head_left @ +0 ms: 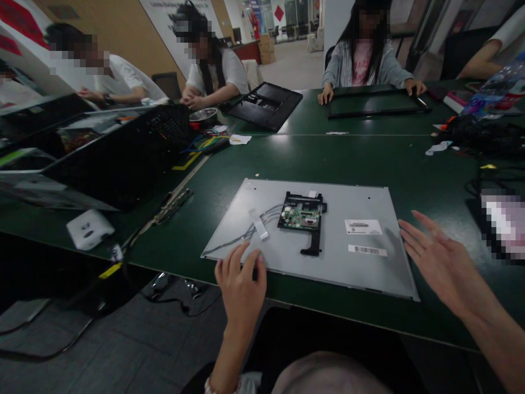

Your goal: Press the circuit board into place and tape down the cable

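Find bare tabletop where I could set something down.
The widest bare stretch of green table lies between the display panel and the black bezel frame. Crowded: the left, with computer case and cables, and the far right, around the plastic bottle.

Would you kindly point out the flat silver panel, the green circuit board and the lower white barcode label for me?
Silver panel (335, 236): head view, on its bare upper face.
Green circuit board (301, 218): head view, on its middle.
Lower white barcode label (367, 250): head view, on its printed middle.

Silver panel (333, 235) flat on table (295, 156), green circuit board (298, 216) in black bracket (315, 241) atop
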A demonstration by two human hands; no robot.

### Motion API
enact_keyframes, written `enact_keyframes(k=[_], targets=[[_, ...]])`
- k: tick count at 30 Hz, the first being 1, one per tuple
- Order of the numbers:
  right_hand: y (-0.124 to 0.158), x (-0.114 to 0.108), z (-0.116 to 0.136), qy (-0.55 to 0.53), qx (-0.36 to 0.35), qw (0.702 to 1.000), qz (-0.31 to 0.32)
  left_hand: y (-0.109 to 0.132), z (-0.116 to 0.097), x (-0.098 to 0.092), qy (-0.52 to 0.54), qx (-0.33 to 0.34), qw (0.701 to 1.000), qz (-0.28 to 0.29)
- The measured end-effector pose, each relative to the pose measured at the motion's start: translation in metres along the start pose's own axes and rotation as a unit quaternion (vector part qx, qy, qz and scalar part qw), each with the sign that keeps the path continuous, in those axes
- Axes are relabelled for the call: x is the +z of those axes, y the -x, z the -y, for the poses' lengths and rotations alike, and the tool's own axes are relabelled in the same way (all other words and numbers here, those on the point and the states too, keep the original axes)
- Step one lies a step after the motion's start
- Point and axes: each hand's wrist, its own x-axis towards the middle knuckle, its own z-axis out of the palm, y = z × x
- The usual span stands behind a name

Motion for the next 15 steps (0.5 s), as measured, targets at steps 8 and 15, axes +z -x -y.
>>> enact_keyframes(k=[8, 15], targets=[[-0.001, 0.021, -0.001, -0.024, 0.018, 1.0, 0.004, 0.004, 0.001, 0.007, -0.003, -0.048, 0.999, -0.014], [0.004, 0.03, -0.014, 0.061, -0.019, 0.996, 0.066, 0.003, -0.001, 0.001, -0.019, -0.08, 0.995, 0.061]])
